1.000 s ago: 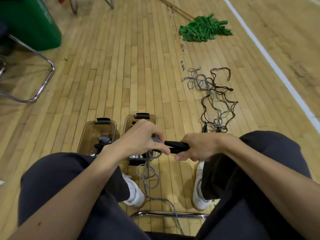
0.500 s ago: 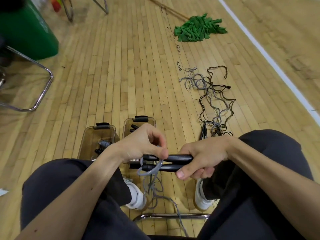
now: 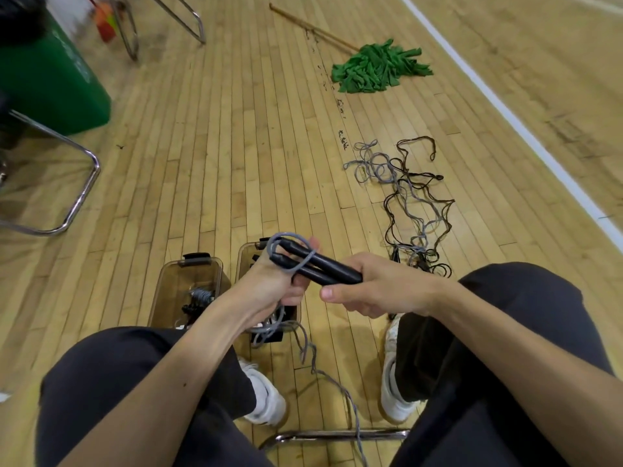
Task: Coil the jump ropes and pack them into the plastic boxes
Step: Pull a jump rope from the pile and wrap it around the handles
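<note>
Nearest: my right hand point(image 3: 377, 291), fingers clamped on the two black handles point(image 3: 323, 266).
Beside it: my left hand point(image 3: 269, 286), fingers curled round the grey cord point(image 3: 291, 242). One slack loop sits over the handle tips, and the tail drops below my fingers to the floor point(image 3: 236, 163).
Risk: the loop may slip off, or the tail may snag on the chair rail point(image 3: 337, 434).
Beyond my fingers: two plastic boxes point(image 3: 188, 274), open.
Farther right: tangled ropes point(image 3: 411, 203), unpacked.
</note>
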Action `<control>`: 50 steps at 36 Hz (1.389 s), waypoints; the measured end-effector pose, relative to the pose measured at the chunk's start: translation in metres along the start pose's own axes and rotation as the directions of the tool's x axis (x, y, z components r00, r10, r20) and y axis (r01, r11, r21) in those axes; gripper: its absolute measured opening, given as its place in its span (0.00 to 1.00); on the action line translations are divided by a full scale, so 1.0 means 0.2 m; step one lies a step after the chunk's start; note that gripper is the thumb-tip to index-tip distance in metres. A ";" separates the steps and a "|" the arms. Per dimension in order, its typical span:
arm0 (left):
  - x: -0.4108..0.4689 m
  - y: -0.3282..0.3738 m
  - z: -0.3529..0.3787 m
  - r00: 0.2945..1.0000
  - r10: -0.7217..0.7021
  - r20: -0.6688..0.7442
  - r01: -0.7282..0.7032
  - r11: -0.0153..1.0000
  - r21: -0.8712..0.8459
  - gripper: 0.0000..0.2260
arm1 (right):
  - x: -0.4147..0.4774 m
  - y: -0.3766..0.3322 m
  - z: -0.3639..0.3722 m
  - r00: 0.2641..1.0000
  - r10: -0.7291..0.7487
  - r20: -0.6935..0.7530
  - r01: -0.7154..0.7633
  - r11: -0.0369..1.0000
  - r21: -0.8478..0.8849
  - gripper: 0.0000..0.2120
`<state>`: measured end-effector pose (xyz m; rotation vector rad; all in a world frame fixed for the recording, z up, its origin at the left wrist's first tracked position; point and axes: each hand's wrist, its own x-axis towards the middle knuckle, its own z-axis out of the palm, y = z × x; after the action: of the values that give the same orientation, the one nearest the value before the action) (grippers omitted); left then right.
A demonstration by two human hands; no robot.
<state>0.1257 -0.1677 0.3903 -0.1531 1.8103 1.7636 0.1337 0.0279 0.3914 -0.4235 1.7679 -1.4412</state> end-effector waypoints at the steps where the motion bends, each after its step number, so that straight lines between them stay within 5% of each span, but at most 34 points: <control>1: 0.00 0.00 0.00 1.000 0.000 -0.006 0.000 1.000 0.025 0.12 | 0.00 0.01 0.00 1.000 0.004 -0.026 -0.005 1.000 -0.021 0.11; 9: 0.03 -0.05 -0.01 0.999 -0.029 -0.044 0.037 0.982 0.187 0.14 | 0.00 0.04 0.03 0.985 -0.066 -0.162 0.049 0.993 -0.107 0.29; 19: 0.05 -0.12 0.02 0.999 -0.019 0.039 0.008 0.965 0.262 0.17 | 0.02 0.03 -0.02 0.950 -0.034 -0.311 0.068 0.993 0.099 0.04; 28: 0.02 -0.10 -0.05 0.990 0.053 0.127 -0.113 0.840 0.530 0.12 | 0.03 0.09 -0.10 0.918 0.097 -0.385 -0.061 0.993 0.106 0.06; 34: 0.01 -0.10 -0.09 0.929 0.341 0.142 -0.266 0.348 0.899 0.06 | 0.04 0.15 -0.09 0.919 0.196 -0.342 -0.188 0.981 0.056 0.07; 37: 0.01 -0.09 -0.10 0.837 0.482 0.257 -0.365 0.143 0.920 0.09 | 0.04 0.17 -0.08 0.928 0.231 -0.293 -0.245 0.970 -0.010 0.09; 41: 0.03 -0.07 -0.12 0.702 0.591 0.398 -0.489 -0.007 0.872 0.11 | 0.06 0.18 -0.06 0.947 0.256 -0.195 -0.285 0.948 -0.141 0.12; 45: 0.04 -0.06 -0.12 0.702 0.585 0.407 -0.522 0.033 0.853 0.16 | 0.05 0.18 -0.03 0.957 0.288 -0.025 -0.287 0.936 -0.204 0.09; 50: 0.04 -0.04 -0.12 0.825 0.481 0.297 -0.507 0.396 0.766 0.09 | 0.03 0.17 -0.01 0.952 0.256 0.170 -0.217 0.952 -0.217 0.14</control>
<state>0.1143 -0.1881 0.3779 0.8967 2.6472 0.9772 0.1357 0.0341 0.3582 -0.4230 1.7401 -1.0255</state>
